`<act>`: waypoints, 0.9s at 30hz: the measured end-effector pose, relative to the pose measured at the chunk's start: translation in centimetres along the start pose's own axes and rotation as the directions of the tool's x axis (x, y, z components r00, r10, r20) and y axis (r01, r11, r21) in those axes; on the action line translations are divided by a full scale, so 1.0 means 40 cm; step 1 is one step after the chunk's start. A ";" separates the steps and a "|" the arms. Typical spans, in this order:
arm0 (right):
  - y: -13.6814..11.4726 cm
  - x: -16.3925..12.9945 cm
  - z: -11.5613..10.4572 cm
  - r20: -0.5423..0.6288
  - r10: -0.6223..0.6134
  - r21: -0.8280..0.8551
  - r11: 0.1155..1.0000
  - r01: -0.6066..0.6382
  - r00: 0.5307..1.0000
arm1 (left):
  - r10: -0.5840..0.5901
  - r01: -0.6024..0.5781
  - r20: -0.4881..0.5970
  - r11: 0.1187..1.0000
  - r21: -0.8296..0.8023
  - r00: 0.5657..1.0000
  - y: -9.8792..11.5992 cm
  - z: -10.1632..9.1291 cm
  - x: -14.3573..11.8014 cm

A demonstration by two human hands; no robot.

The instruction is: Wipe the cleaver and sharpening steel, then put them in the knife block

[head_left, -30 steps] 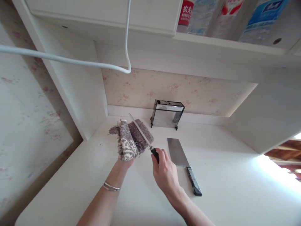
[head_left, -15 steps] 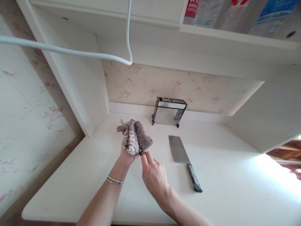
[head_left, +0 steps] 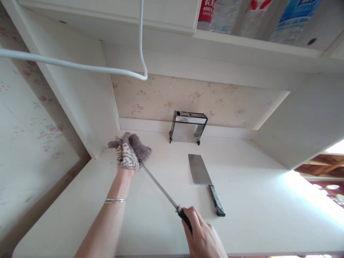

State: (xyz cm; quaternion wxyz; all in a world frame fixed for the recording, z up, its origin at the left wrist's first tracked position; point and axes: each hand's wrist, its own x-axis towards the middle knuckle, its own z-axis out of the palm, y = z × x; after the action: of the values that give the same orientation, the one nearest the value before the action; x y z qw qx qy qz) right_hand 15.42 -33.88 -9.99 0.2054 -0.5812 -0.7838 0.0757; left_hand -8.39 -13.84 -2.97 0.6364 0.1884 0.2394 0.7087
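Note:
My left hand (head_left: 125, 172) grips a brown patterned cloth (head_left: 129, 154) bunched around the far tip of a long steel sharpening rod (head_left: 160, 187). The rod runs diagonally back toward me. Its black handle (head_left: 185, 219) sits in my right hand (head_left: 204, 238) near the counter's front edge. A thin bracelet (head_left: 115, 200) circles my left wrist. To the right of the rod, a cleaver (head_left: 204, 182) with a black handle lies flat on the white counter (head_left: 255, 200).
A shiny metal knife holder (head_left: 188, 127) stands against the floral back wall. A white cable (head_left: 80, 66) hangs across the upper left. Bottles (head_left: 242, 16) stand on the shelf above. A white side panel (head_left: 88, 104) closes the left.
My right hand has drawn the rod back toward me, out through the cloth, so most of its length now shows. My left hand with the cloth has shifted left.

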 end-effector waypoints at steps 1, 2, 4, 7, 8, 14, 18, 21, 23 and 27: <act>0.015 -0.015 -0.014 0.000 0.049 0.048 0.998 -0.048 0.999 | 0.010 -0.010 -0.007 1.000 -0.001 1.000 0.022 -0.001 0.003; 0.028 -0.023 -0.029 0.002 0.097 0.088 0.991 -0.097 0.995 | 0.035 -0.035 -0.031 0.999 -0.011 0.999 0.040 -0.002 0.004; 0.046 -0.020 -0.061 0.005 0.166 0.139 0.976 -0.165 0.986 | 0.070 -0.072 -0.054 0.997 -0.036 0.996 0.059 0.002 0.000; 0.063 0.022 -0.093 0.019 0.206 0.138 0.969 -0.207 0.978 | 0.046 -0.049 -0.060 0.997 -0.057 0.997 0.055 0.024 -0.018; 0.068 0.040 -0.097 0.024 0.216 0.121 0.969 -0.217 0.976 | 0.026 -0.030 -0.055 0.997 -0.066 0.998 0.049 0.033 -0.025; 0.082 0.125 -0.078 0.009 0.309 -0.052 0.950 -0.308 0.951 | -0.054 0.049 -0.051 0.993 -0.107 0.997 0.009 0.043 -0.048; 0.061 0.159 -0.068 0.078 0.291 -0.178 0.945 -0.274 0.954 | -0.097 0.096 -0.014 0.994 -0.055 0.995 -0.020 0.028 -0.050; 0.043 0.176 -0.069 0.150 0.287 -0.268 0.933 -0.241 0.946 | -0.121 0.122 0.017 0.992 -0.019 0.992 -0.041 0.028 -0.058; 0.039 0.182 -0.070 0.165 0.293 -0.297 0.925 -0.236 0.942 | -0.129 0.129 0.006 0.992 -0.002 0.992 -0.054 0.028 -0.069; 0.054 0.184 -0.074 0.156 0.281 -0.295 0.928 -0.227 0.947 | -0.241 0.243 0.058 0.970 -0.027 0.969 -0.082 0.006 -0.090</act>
State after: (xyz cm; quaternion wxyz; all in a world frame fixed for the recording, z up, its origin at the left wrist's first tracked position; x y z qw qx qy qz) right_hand 16.77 -26.61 -6.37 0.0337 -0.6906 -0.7207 0.0497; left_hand -5.15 -17.14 -4.55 0.7275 0.1660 0.2311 0.6243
